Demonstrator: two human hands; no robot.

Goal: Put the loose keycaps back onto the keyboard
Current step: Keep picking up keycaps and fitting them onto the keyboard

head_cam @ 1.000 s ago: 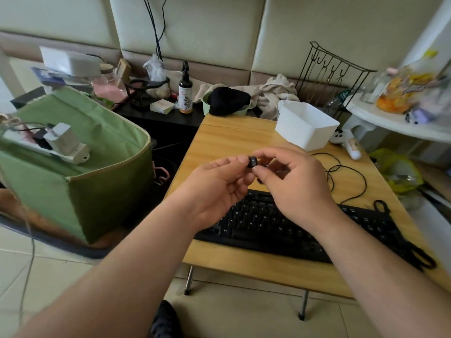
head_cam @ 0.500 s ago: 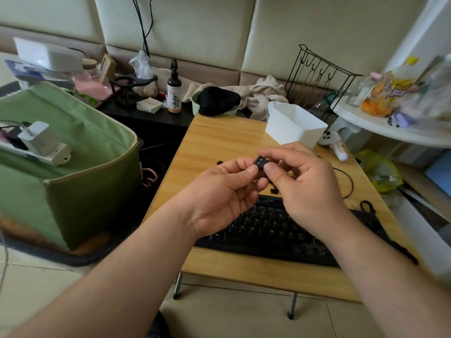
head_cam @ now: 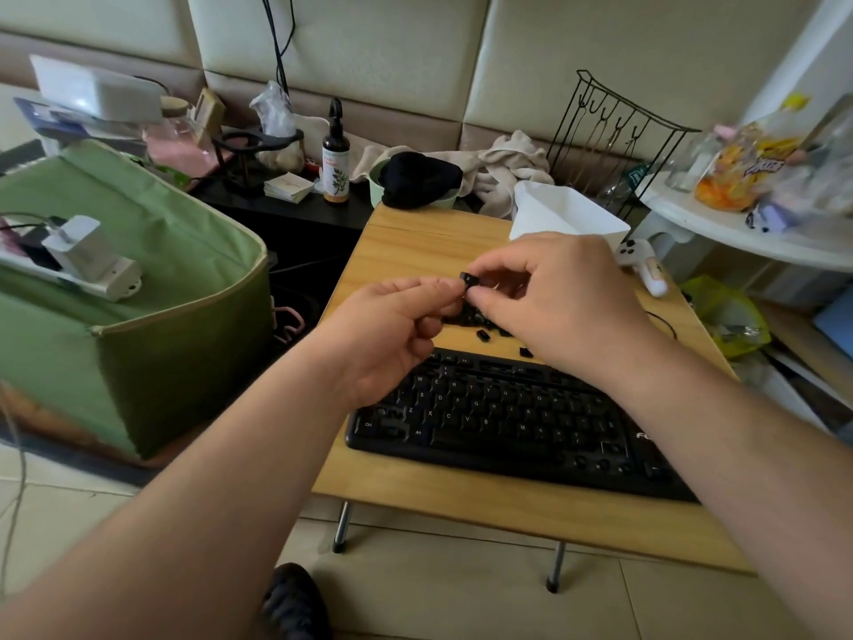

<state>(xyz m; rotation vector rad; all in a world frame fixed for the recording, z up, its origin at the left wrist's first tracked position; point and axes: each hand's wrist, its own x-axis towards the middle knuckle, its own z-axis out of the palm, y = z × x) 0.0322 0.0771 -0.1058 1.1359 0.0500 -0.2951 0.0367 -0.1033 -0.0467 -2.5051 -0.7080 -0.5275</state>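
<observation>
Now my left hand (head_cam: pixel 392 334) has the lone black keycap (head_cam: pixel 468 279) by the tips of thumb and forefinger, lifted a touch higher above the counter (head_cam: pixel 415 242) than it was a second ago, and turned so that its hollow underside shows toward me. My right hand (head_cam: pixel 554 302) meets it from the other side, its grip pinching the same cap between thumb and forefinger, so both grips are closed on this one piece and neither is free. Since a moment ago my head has tipped down, and the pile of loose keycaps (head_cam: pixel 471 318) on the wood below my fingers has come into sight, with a few strays (head_cam: pixel 483 335) lying just short of the keyboard (head_cam: pixel 503 413). That keyboard lies nearest me, well below the held cap; I think I make out bare sockets along its left edge, though I cannot tell which the cap belongs to. I judge that I am checking which way the cap faces; it is not yet seated, and the pile says much of the job remains.
</observation>
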